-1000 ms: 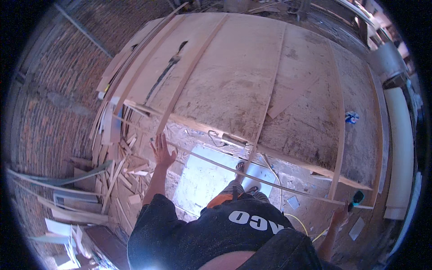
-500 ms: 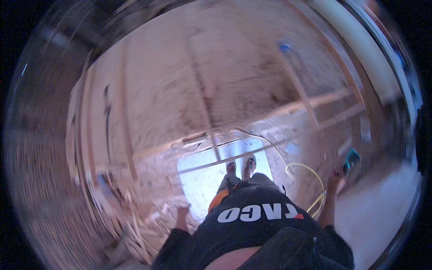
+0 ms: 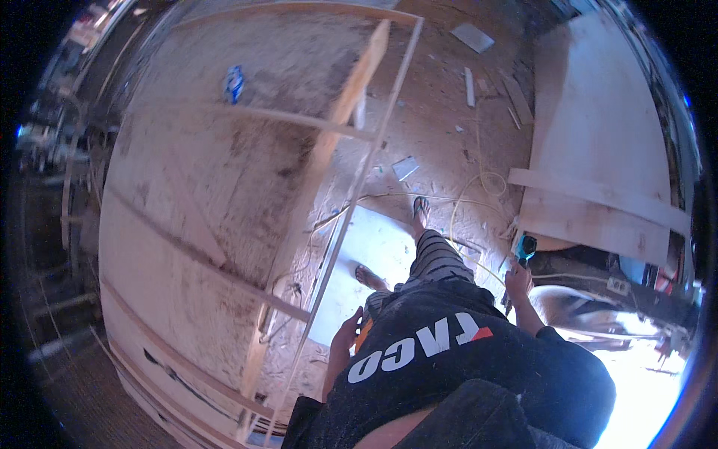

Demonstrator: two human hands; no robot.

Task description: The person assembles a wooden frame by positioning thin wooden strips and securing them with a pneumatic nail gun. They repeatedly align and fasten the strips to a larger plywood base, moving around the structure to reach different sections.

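In my right hand [image 3: 517, 281], out to the right of my body, is a teal-and-black power tool [image 3: 526, 246], its exact kind unclear. The fingers are wrapped round its grip. My left hand [image 3: 347, 332] hangs by my left hip, next to an orange item [image 3: 364, 334] at my waist. Its fingers look loosely stretched, with nothing visible in them. Left of me lies a large panel [image 3: 202, 202] with a frame of thin wooden strips [image 3: 284, 299] over it. A crumpled blue-and-white packet [image 3: 233, 84] rests on the panel.
My sandalled feet straddle the edge of a white board [image 3: 366, 247] on the floor. A thin yellow hose or cord [image 3: 456, 200] loops across the dusty ground. At right, a plywood sheet [image 3: 598, 97] has a wooden strip [image 3: 598, 196] across it. Scraps [image 3: 473, 37] lie ahead.
My body has turned to the right, so the framed panel now lies to my left and the plywood sheet shows at right. My feet are wider apart. The power tool stays in my right hand.
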